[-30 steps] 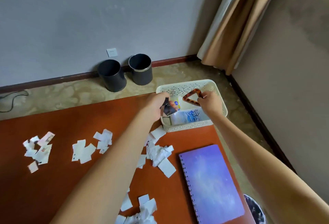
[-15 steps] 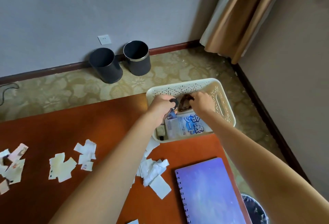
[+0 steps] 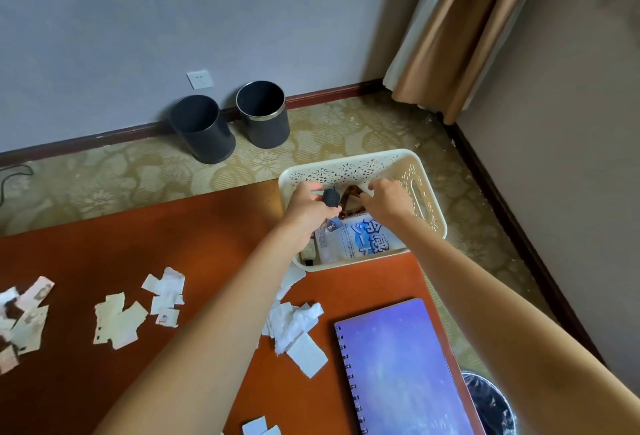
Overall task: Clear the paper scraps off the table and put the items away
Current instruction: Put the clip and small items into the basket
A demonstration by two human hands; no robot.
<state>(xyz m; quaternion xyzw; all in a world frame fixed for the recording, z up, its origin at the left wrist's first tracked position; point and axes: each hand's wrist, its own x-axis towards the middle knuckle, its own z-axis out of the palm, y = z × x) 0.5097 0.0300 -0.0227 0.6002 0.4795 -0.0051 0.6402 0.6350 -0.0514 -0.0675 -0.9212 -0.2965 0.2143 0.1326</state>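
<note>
Both my hands reach into a cream lattice basket (image 3: pixel 349 166) at the far right corner of the orange-brown table (image 3: pixel 145 240). My left hand (image 3: pixel 304 211) grips a small dark object with a blue tag (image 3: pixel 330 198). A brown tortoiseshell hair clip (image 3: pixel 349 194) lies in the basket, and the fingers of my right hand (image 3: pixel 384 201) are curled on it. A white and blue packet (image 3: pixel 363 240) lies in the basket too. White paper scraps (image 3: pixel 294 327) are scattered in several heaps over the table, with more (image 3: pixel 119 324) to the left.
A purple spiral notebook (image 3: pixel 401 372) lies at the table's near right. A lined bin (image 3: pixel 491 403) stands on the floor beside it. Two dark round bins (image 3: pixel 202 128) (image 3: pixel 263 114) stand against the wall. A curtain (image 3: pixel 460 29) hangs in the corner.
Both hands have gone lower into the basket. The hair clip has come down from above the rim to inside it. The view has tilted down and shifted left.
</note>
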